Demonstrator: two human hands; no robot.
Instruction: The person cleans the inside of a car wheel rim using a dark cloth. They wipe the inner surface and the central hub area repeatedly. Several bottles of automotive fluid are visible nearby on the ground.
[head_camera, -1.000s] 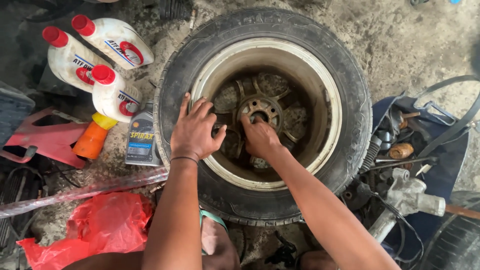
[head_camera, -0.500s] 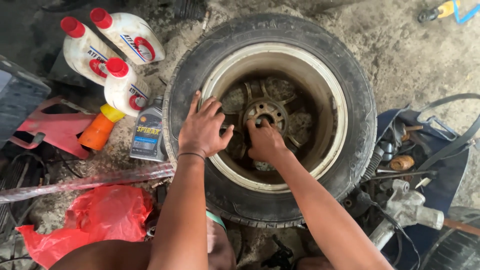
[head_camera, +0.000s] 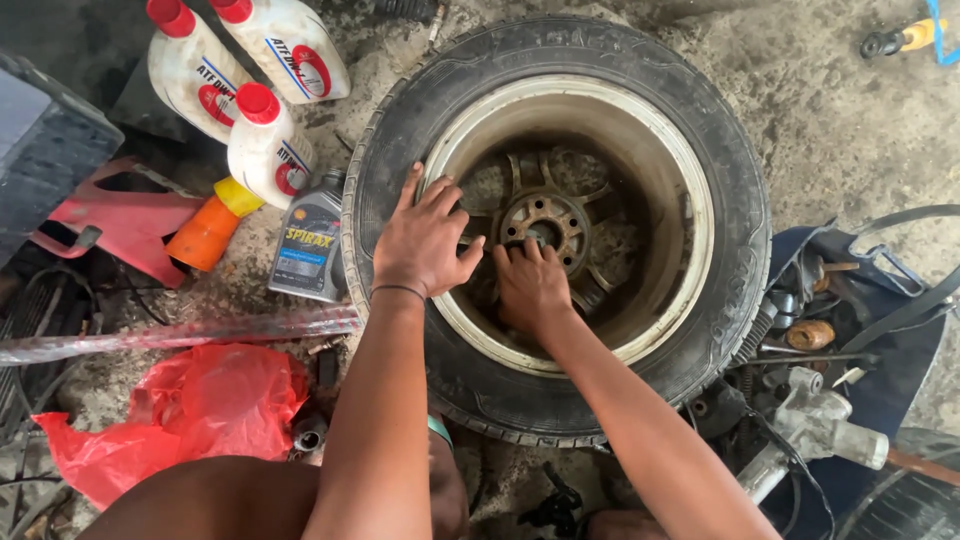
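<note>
3 white bottles w/ red caps (head_camera: 268, 140), 1 grey oil bottle (head_camera: 308, 243), 1 red plastic bag (head_camera: 190, 410). Left hand (head_camera: 425, 240) spread flat on wheel rim (head_camera: 690, 190). Right hand (head_camera: 532, 290) inside at hub (head_camera: 545, 215), fingertips hidden, grasp unclear. 1 tyre (head_camera: 740, 260) on ground, centre.

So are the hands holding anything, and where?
Left hand rests flat on the wheel rim, gripping nothing. Right hand reaches the hub; whether its fingers hold something cannot be told.

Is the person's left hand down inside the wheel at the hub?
No, the left hand rests on the rim; the right hand reaches the hub.
</note>
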